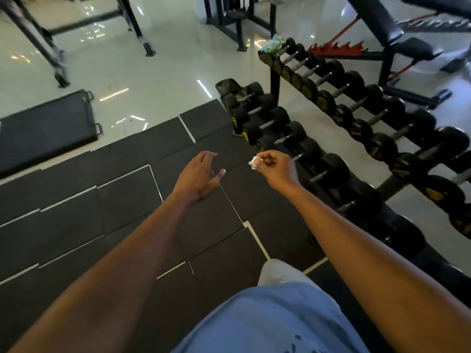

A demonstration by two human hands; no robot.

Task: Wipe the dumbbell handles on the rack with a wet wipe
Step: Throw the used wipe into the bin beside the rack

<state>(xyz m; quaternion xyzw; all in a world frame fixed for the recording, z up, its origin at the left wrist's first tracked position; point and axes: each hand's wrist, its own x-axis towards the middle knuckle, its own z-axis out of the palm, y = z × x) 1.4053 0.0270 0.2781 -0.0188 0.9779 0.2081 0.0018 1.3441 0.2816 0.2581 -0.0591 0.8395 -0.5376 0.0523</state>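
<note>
Nearest: two bare forearms over the black floor mats [76, 225]; blue shirt at the bottom edge of view.

Left hand [197, 178] is released, fingers spread and relaxed, holding nothing, hovering above a mat seam; my read is it's free for balance or to steady a dumbbell.

Right hand [276, 169] pinches one small crumpled wet wipe [254, 163] at the fingertips; wad sticks out toward the left hand, just short of the near end of the lower rack tier [300, 174]; not touching any handle. Balled up like that it probably fits round a thin bar; judging by position, the next handle wipe hasn't started.

Dumbbells: lower tier [285, 138] shows roughly nine or ten, black heads, metal handles facing up and reachable, running from the near right edge away to the far end; exact count unclear, near ones are dark and blurred. Upper tier [356, 103] roughly ten to twelve, angled outward, presumably for easy pickup.

Far end of the upper tier: one light green-blue packet [274, 44], likely the wipe pack parked within reach; too blurred to confirm.

Beyond: one folded mat [46, 128] on the glossy floor, machine frames, a bench.
</note>
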